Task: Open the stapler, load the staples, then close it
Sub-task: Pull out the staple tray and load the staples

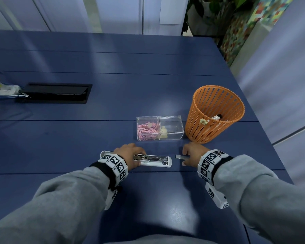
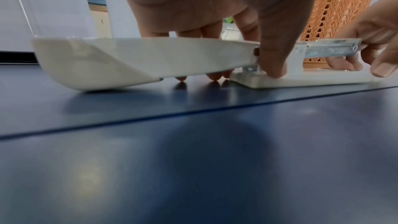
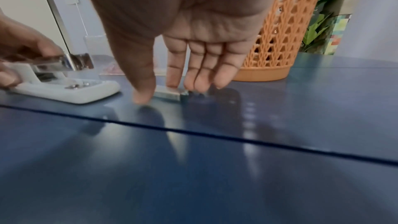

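stapler [image 1: 149,160]: near edge of the blue table [image 1: 113,76], lid flipped back flat, metal channel exposed
left hand [image 1: 130,154]: fingers curled over the hinge end, thumb pinning the base
right hand [image 1: 192,153]: fingers straight and spread, thumb and index closing on the staples [image 1: 181,156], not yet lifted
step: loading; open looks done
next: pinch the strip, legs down, drop it into the channel
behind: clear box [image 1: 159,128], orange basket [image 1: 216,114]

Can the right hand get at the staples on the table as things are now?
Probably yes. The right hand is already over the staples, fingers touching the strip and thumb beside it, with nothing between. The stapler, held open by the left hand, lies clear to its left.
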A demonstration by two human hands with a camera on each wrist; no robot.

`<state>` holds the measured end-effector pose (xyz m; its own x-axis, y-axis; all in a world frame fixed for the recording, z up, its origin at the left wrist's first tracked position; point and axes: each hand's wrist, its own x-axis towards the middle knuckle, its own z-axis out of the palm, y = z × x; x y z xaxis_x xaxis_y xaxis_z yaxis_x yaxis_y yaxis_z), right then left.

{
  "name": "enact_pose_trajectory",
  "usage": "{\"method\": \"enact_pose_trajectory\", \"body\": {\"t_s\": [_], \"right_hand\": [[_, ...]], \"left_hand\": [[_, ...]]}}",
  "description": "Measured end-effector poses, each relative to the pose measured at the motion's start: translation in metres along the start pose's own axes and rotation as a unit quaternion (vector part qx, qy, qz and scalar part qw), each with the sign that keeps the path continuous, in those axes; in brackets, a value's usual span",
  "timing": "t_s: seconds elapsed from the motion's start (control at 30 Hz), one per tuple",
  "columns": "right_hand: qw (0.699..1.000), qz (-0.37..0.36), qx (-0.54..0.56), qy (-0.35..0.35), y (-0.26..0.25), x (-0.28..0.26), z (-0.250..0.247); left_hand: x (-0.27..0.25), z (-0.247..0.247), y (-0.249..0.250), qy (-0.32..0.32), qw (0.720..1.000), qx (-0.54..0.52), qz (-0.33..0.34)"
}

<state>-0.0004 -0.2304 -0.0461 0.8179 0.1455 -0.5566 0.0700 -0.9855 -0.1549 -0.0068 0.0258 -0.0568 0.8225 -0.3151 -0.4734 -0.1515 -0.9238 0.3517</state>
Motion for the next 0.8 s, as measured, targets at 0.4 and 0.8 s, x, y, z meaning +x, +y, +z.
{"method": "enact_pose_trajectory", "body": {"t_s": [0.4, 0.8], "right_hand": [[0.984, -0.026, 0.158, 0.074, -0.021, -0.009, -0.014], [0.984, -0.159, 0.037, 0.064, -0.067, -0.008, -0.005]], "left_hand": [[-0.012, -0.006, -0.027, 0.026, 0.999, -0.009, -0.03], [-0.022, -0.008, -0.044, 0.04, 0.998, -0.028, -0.051]]}}
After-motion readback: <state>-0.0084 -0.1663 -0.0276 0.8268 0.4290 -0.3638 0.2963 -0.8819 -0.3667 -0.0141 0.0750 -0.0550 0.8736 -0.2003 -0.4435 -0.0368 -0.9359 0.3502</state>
